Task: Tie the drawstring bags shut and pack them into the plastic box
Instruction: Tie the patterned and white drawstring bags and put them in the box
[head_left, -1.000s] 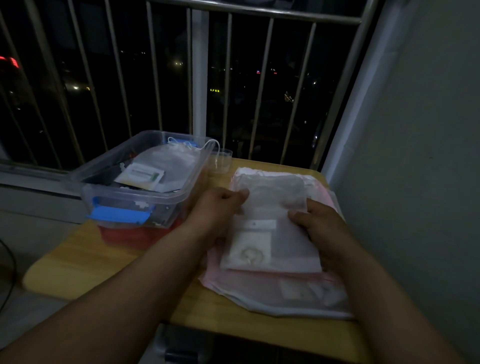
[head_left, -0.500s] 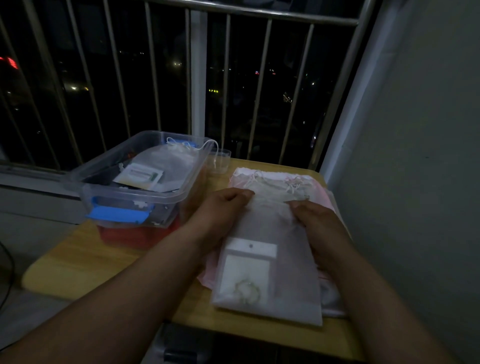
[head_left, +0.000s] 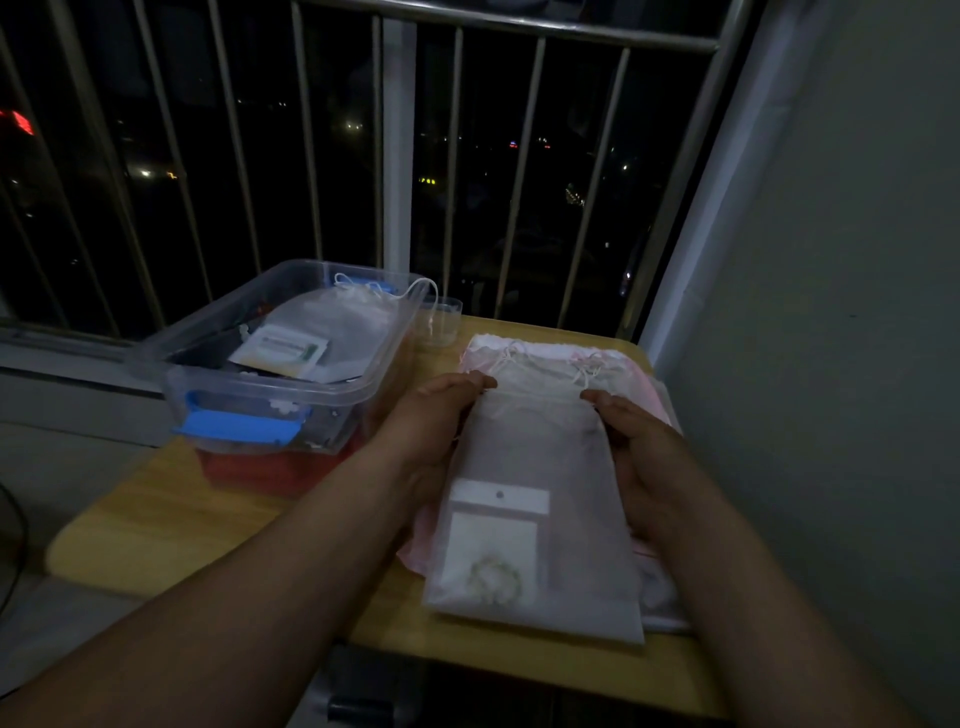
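While the surface (head_left: 208, 519) carries the box (head_left: 280, 396) at its left, with a packed bag (head_left: 343, 322) already inside and a cord trailing over the rim, most of the job looks undone to me. A pile (head_left: 647, 397) of pink and white bags lies at the right, near the wall (head_left: 831, 312). On top of it rests the bag (head_left: 540, 467) being worked on, its mouth ungathered. The left hand (head_left: 431, 421) and right hand (head_left: 639, 447) pinch its side edges just below the mouth, fingers lightly curled. Its strings (head_left: 582, 371) lie slack, not yet pulled or knotted. A card (head_left: 493, 540) shows through the cloth.
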